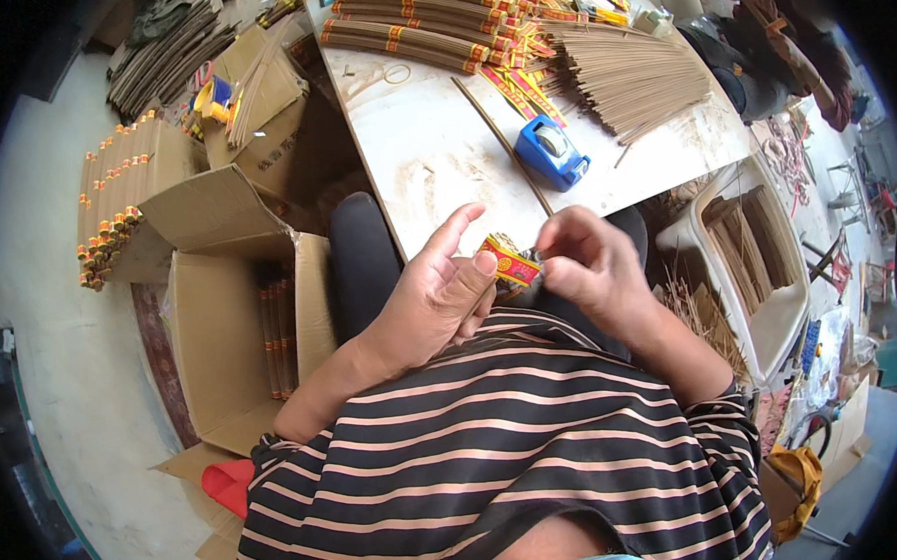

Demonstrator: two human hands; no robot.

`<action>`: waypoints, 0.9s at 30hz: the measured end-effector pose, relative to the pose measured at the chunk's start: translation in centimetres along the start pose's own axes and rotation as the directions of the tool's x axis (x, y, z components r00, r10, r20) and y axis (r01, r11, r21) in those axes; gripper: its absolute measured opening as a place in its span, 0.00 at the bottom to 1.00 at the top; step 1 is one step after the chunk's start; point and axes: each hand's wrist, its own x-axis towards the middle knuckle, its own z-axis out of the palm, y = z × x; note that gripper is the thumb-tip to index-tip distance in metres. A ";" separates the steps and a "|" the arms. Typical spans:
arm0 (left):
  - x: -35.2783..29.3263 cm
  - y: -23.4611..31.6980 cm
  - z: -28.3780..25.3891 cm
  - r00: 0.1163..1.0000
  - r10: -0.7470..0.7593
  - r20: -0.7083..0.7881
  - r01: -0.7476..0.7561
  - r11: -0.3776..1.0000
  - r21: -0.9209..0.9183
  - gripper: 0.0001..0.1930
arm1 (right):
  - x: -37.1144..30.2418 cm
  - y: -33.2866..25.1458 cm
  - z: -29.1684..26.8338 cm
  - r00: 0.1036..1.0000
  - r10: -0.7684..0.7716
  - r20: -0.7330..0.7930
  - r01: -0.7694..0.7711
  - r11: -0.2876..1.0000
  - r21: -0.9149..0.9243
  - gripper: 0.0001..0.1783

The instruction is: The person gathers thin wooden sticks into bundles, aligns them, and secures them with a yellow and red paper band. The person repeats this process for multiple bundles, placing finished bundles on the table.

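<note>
Close to my body, my left hand (pixel 447 285) grips a bundle of incense sticks (pixel 508 242), seen nearly end-on. A red and yellow paper band (pixel 509 264) wraps around it, with my left thumb pressed on the band's left end. My right hand (pixel 590 259) is at the band's right end, its thumb and fingers curled together in a pinch. What lies between those fingertips is too small to make out. Just beyond the hands, a blue tape dispenser (pixel 551 153) stands on the white table (pixel 414 166). A thin brown rod (pixel 492 128) lies beside it.
Banded incense bundles (pixel 408 37) are stacked at the table's far side, near loose sticks (pixel 635 72) and paper bands (pixel 525 91). An open cardboard box (pixel 221 340) holding bundles stands left. A white tub (pixel 760 316) with brown sticks is at right. Another person's arm (pixel 789 45) shows far right.
</note>
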 end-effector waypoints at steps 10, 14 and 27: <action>0.1 -0.3 -0.1 1.000 -0.001 0.027 0.004 0.997 -0.082 0.22 | 1.0 2.2 0.9 0.981 -0.115 0.154 0.118 0.993 -0.010 0.09; 0.0 -0.1 -0.2 0.998 -0.008 0.064 0.016 0.992 -0.122 0.21 | 1.4 2.4 0.8 0.957 -0.230 0.177 0.231 0.973 0.012 0.09; 0.1 -0.1 -0.6 0.968 -0.007 0.249 0.074 0.962 -0.264 0.21 | 2.1 2.5 0.3 0.933 -0.279 0.229 0.272 0.960 0.064 0.11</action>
